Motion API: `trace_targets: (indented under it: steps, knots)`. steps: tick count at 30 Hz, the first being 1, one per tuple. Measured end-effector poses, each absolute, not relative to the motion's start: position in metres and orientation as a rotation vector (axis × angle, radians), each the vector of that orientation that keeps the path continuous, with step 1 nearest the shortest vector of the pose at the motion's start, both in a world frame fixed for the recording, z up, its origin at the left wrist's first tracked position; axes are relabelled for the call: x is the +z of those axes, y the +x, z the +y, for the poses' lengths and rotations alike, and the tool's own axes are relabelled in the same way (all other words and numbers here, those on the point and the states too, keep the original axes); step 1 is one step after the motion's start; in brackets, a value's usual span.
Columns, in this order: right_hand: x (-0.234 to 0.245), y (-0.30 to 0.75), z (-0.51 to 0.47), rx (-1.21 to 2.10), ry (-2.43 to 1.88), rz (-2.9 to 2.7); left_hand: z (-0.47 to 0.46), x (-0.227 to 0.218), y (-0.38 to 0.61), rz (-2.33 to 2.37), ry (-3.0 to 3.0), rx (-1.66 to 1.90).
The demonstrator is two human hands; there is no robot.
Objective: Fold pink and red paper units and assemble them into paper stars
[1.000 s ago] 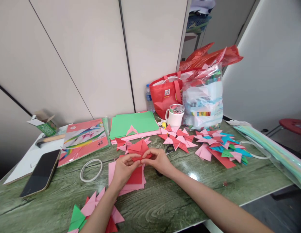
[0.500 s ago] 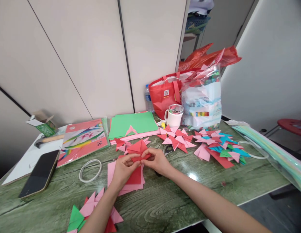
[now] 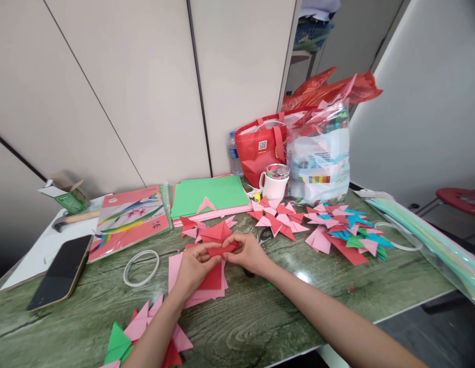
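Between my two hands is a partly folded piece of red origami paper (image 3: 216,233), its pointed top facing away from me. My left hand (image 3: 199,265) pinches its left lower edge, thumb and fingers closed. On the right side, my right hand (image 3: 245,253) grips the same paper between thumb and forefinger. Beneath them lies a stack of pink and red square sheets (image 3: 213,276), partly covered by my left hand. Just beyond the held paper sit some folded red and pink pieces (image 3: 190,228). Black-handled scissors (image 3: 265,235) are partly hidden behind my right hand.
Folded paper clusters (image 3: 278,217) and multicoloured pieces (image 3: 348,230) spread to the right. A white mug (image 3: 274,186), red bag (image 3: 256,153) and green sheets (image 3: 209,194) stand or lie behind. At left are a phone (image 3: 61,271), white ring (image 3: 141,268) and hammer (image 3: 76,218).
The view has shifted very slightly. Both hands keep their pinch on the red paper, with almost no visible movement.
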State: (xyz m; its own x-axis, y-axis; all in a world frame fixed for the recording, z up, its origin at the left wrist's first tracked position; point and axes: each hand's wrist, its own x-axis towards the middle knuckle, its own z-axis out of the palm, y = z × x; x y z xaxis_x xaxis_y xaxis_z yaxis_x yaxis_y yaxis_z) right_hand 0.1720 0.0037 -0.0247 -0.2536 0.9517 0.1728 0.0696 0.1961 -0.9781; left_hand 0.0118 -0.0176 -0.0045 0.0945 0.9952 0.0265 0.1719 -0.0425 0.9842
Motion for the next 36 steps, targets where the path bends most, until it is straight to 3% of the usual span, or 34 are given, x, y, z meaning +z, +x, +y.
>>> trace_targets:
  steps: [7,17,23,36]
  knots:
    - [-0.028,0.174,0.010,1.427,-0.916,-1.382,-0.015,-0.006,0.008,1.254,1.384,1.053]
    - [-0.026,0.179,0.014,1.220,-0.906,-1.479,-0.015,-0.002,0.008,1.278,1.389,1.124]
    - [-0.027,0.179,0.015,1.386,-0.922,-1.377,-0.014,-0.002,0.006,1.287,1.359,1.115]
    - [-0.028,0.179,0.018,1.425,-0.880,-1.263,-0.013,-0.002,0.004,1.272,1.258,1.187]
